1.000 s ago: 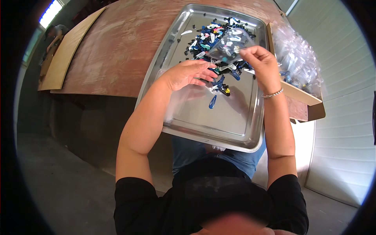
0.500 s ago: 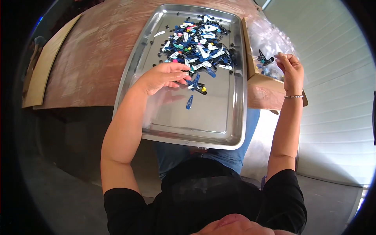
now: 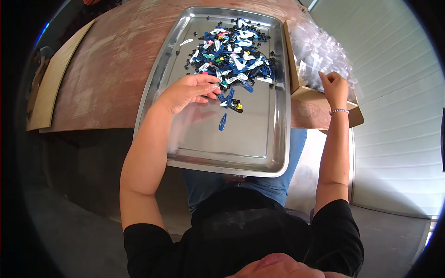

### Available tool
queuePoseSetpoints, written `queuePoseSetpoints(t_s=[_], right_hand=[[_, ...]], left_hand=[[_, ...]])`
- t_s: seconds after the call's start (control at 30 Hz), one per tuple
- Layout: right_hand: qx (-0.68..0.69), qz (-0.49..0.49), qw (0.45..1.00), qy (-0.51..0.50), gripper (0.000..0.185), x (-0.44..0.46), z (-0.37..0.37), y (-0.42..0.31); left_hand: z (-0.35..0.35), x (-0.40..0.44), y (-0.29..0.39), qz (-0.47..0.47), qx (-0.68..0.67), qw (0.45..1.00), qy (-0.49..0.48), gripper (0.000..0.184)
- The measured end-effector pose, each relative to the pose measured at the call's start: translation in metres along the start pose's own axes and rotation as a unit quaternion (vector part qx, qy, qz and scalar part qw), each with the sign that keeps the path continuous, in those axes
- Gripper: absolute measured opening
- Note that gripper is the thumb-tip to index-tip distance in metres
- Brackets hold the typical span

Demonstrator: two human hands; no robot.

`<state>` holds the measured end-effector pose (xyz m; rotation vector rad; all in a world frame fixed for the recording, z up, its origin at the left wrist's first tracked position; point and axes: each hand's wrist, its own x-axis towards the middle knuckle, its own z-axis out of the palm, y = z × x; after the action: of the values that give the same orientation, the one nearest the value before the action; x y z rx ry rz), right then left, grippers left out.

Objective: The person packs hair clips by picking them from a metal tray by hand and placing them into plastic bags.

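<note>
My left hand [image 3: 189, 94] is over the metal tray [image 3: 204, 160], its fingers extended and apart. Its fingertips are at the near edge of a pile of snap hair clips [image 3: 236, 58] in white, blue and black. Closer to me, a small cluster of clips [image 3: 227, 98], one with a yellow piece, lies apart from the pile. A single blue hair clip [image 3: 222, 122] rests below it. My right hand [image 3: 336, 88] is closed above the cardboard box [image 3: 308, 95], with its fingertips pressed together. Whatever they hold, if anything, cannot be made out.
Clear plastic bags [image 3: 320, 46] fill the cardboard box right of the tray. A lone white clip [image 3: 186, 41] lies at the tray's left side. The wooden table [image 3: 106, 69] extends left, where a plywood board [image 3: 60, 74] stands. A pale panel wall [image 3: 394, 92] is to the right.
My right hand has moved slightly left and lower over the box. The dark hair clips seen by its fingers are no longer there. My left hand has barely moved.
</note>
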<state>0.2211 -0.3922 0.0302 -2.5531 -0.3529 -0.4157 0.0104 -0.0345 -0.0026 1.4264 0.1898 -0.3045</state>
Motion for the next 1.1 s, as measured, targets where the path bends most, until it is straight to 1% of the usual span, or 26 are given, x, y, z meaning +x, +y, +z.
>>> queuePoseSetpoints(t_s=[0.07, 0.1, 0.17, 0.23, 0.27, 0.3, 0.33, 0.37, 0.4, 0.43, 0.47, 0.5, 0.57, 0.6, 0.67, 0.77, 0.8, 0.87, 0.93, 1.0, 1.03, 1.1], right_hand=[[-0.051, -0.079, 0.991, 0.099, 0.038, -0.001, 0.002, -0.007], [-0.03, -0.09, 0.99, 0.106, 0.038, -0.005, -0.001, -0.02], [0.021, -0.051, 0.997, 0.051, 0.033, -0.024, -0.009, -0.068], [0.117, -0.172, 0.978, -0.012, 0.026, -0.041, 0.004, -0.097], [0.197, -0.215, 0.954, -0.07, 0.018, -0.055, 0.014, -0.113], [0.183, -0.304, 0.927, -0.122, 0.015, -0.067, 0.017, -0.135], [0.176, -0.342, 0.906, -0.179, 0.013, -0.082, 0.025, -0.153], [0.174, -0.411, 0.867, -0.222, 0.014, -0.096, 0.031, -0.17], [0.16, -0.479, 0.814, -0.285, 0.021, -0.104, 0.047, -0.179], [0.14, -0.52, 0.776, -0.327, 0.029, -0.116, 0.058, -0.189], [0.096, -0.54, 0.753, -0.364, 0.029, -0.126, 0.071, -0.2], [0.098, -0.541, 0.753, -0.361, 0.029, -0.134, 0.086, -0.206], [0.003, -0.639, 0.739, -0.214, 0.024, -0.146, 0.114, -0.212], [0.005, -0.641, 0.738, -0.213, 0.024, -0.146, 0.121, -0.213], [0.017, -0.665, 0.731, -0.151, 0.023, -0.143, 0.136, -0.214], [0.039, -0.663, 0.728, -0.17, 0.023, -0.135, 0.137, -0.211], [0.072, -0.66, 0.733, -0.151, 0.023, -0.134, 0.137, -0.211], [0.089, -0.663, 0.729, -0.141, 0.02, -0.129, 0.136, -0.209], [0.105, -0.667, 0.727, -0.129, 0.017, -0.122, 0.128, -0.21], [0.127, -0.649, 0.746, -0.083, 0.011, -0.114, 0.118, -0.213], [0.127, -0.649, 0.746, -0.08, 0.011, -0.11, 0.114, -0.213], [0.16, -0.609, 0.776, -0.021, 0.009, -0.099, 0.106, -0.21]], left_hand=[[-0.006, 0.003, -0.002, 0.011, -0.004, 1.0, 0.018, 0.043], [-0.01, 0.004, -0.005, 0.023, -0.005, 0.999, 0.032, 0.042], [-0.017, 0.004, -0.005, 0.038, -0.021, 0.996, 0.072, 0.037], [-0.022, 0.001, -0.003, 0.052, -0.043, 0.989, 0.133, 0.037], [-0.024, -0.002, -0.001, 0.054, -0.039, 0.986, 0.156, 0.036], [-0.025, -0.005, 0.003, 0.058, -0.035, 0.982, 0.176, 0.036], [-0.027, -0.006, 0.003, 0.063, -0.038, 0.98, 0.187, 0.036], [-0.028, -0.008, 0.002, 0.063, -0.035, 0.978, 0.194, 0.036], [-0.028, -0.009, 0.002, 0.055, -0.032, 0.977, 0.205, 0.036], [-0.028, -0.009, 0.003, 0.045, -0.03, 0.975, 0.215, 0.037], [-0.027, -0.009, 0.004, 0.029, -0.026, 0.976, 0.215, 0.039], [-0.026, -0.009, 0.003, 0.03, -0.023, 0.975, 0.217, 0.039], [-0.027, -0.009, 0.001, 0.007, -0.01, 0.984, 0.177, 0.039], [-0.027, -0.009, 0.001, 0.003, -0.014, 0.986, 0.168, 0.039], [-0.027, -0.009, 0.0, -0.002, -0.001, 0.985, 0.171, 0.039], [-0.028, -0.005, -0.003, -0.013, 0.008, 0.985, 0.171, 0.039], [-0.028, -0.005, -0.003, -0.011, 0.012, 0.986, 0.167, 0.039], [-0.028, -0.005, -0.004, -0.012, 0.017, 0.986, 0.163, 0.039], [-0.029, -0.005, -0.004, -0.002, -0.015, 0.988, 0.156, 0.04], [-0.029, -0.003, -0.006, 0.006, -0.021, 0.985, 0.169, 0.04], [-0.029, -0.003, -0.006, 0.013, -0.03, 0.982, 0.184, 0.04], [-0.028, -0.002, -0.007, 0.023, -0.038, 0.981, 0.187, 0.039]])
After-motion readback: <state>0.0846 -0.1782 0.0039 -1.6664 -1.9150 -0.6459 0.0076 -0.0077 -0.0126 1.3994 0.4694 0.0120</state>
